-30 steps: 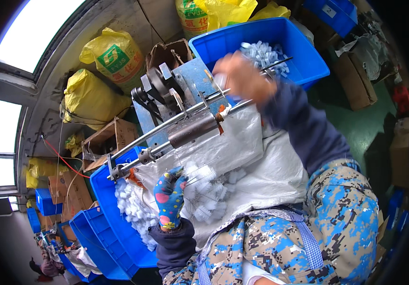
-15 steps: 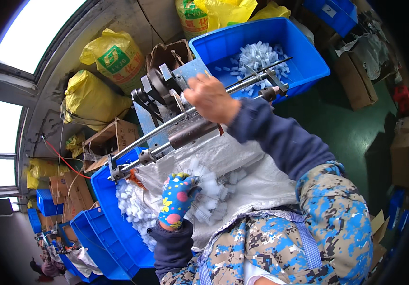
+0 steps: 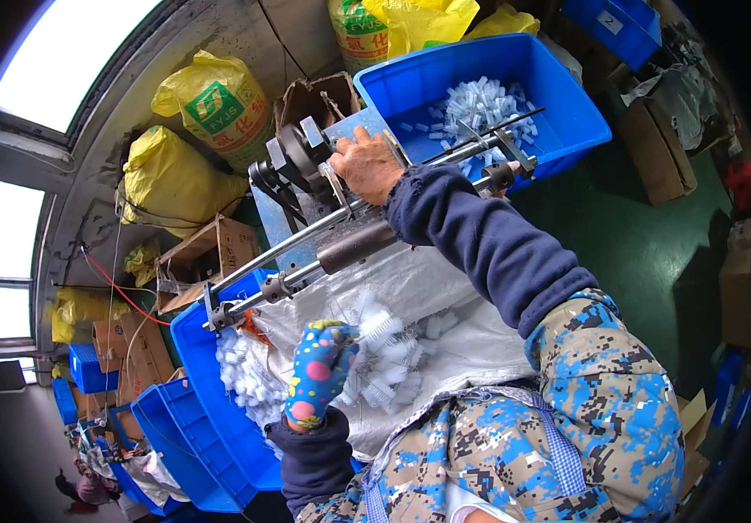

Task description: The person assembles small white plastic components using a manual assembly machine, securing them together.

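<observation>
My left hand (image 3: 319, 370), in a blue flowered glove, is closed with its fingertips pressed together beside a heap of clear plastic pieces (image 3: 386, 353) with comb-like ridges. What it pinches, if anything, is too small to make out. My right hand (image 3: 367, 166), bare, reaches over the metal rods (image 3: 284, 253) to a small bench machine (image 3: 299, 157) with dark round parts. Its fingers curl down by the machine's plate, and what lies beneath them is hidden. A dark cylinder (image 3: 356, 248) sits on the near rod, below my right wrist.
A blue bin (image 3: 580, 144) with short clear tubes stands behind the rods. White sheeting (image 3: 463, 349) covers my lap side, next to another blue bin (image 3: 258, 462) of white pieces. Yellow sacks (image 3: 171, 179) and cartons line the wall; a carton (image 3: 654, 157) stands right.
My right hand has shifted left and slightly away from me along the machine, its forearm following. My left hand stays by the clear pieces, its fingers a little turned.
</observation>
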Available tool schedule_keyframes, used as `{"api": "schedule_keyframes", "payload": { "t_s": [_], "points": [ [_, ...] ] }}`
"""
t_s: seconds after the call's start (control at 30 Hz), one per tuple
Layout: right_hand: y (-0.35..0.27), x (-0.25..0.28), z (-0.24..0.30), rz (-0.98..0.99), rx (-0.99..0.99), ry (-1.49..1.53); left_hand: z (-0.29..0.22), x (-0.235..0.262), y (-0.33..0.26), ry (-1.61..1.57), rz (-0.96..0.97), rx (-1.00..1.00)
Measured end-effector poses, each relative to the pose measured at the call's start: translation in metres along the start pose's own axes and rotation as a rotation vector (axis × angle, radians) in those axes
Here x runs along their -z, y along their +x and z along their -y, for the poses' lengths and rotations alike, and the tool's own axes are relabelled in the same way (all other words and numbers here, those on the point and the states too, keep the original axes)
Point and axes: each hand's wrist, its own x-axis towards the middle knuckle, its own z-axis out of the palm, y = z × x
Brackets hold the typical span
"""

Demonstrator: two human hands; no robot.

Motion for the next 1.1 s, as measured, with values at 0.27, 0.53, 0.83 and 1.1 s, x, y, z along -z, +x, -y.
{"api": "schedule_keyframes", "payload": {
  "t_s": [0.27, 0.53, 0.83, 1.1],
  "points": [
    [0.004, 0.015, 0.004, 0.232, -0.073, 0.056, -0.012, -0.011, -0.004, -0.591, -0.229, 0.314],
    [-0.043, 0.022, -0.005, 0.085, -0.123, -0.033, -0.009, -0.013, -0.003, -0.835, -0.369, 0.259],
    [-0.022, 0.014, 0.051, 0.213, -0.132, 0.037, -0.01, -0.013, -0.004, -0.854, -0.37, 0.216],
    [-0.038, 0.027, -0.011, 0.135, -0.065, -0.077, -0.001, -0.013, -0.004, -0.899, -0.387, 0.222]
  ]
}}
